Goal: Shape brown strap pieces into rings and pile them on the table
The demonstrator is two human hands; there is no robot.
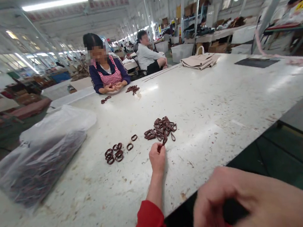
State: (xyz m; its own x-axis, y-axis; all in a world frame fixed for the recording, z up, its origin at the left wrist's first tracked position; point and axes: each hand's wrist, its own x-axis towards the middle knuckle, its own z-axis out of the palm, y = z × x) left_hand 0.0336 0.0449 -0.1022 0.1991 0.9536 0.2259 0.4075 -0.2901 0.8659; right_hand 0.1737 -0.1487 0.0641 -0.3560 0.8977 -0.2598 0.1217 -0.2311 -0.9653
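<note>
My left hand (157,156), at the end of a red sleeve, is closed in a pinch on a dark brown strap loop (164,140). That loop is at the near edge of a loose pile of similar, flattened brown loops (160,127) on the table. To the left lie several rounded brown loops (114,154), some stacked, and two single ones (129,146) apart from them. Large and blurred at the lower right, my right hand (221,200) hangs off the table's near edge. Its fingers are loosely bent with a gap to the thumb; nothing shows in it, though the fingertips are partly cut off.
A translucent plastic bag (44,158) of dark pieces rests on the white table (208,110) at left. Across it, a person in a checked apron (110,76) handles small pieces beside another brown pile (132,89). Folded beige material (199,61) and a black sheet (256,62) lie farther back.
</note>
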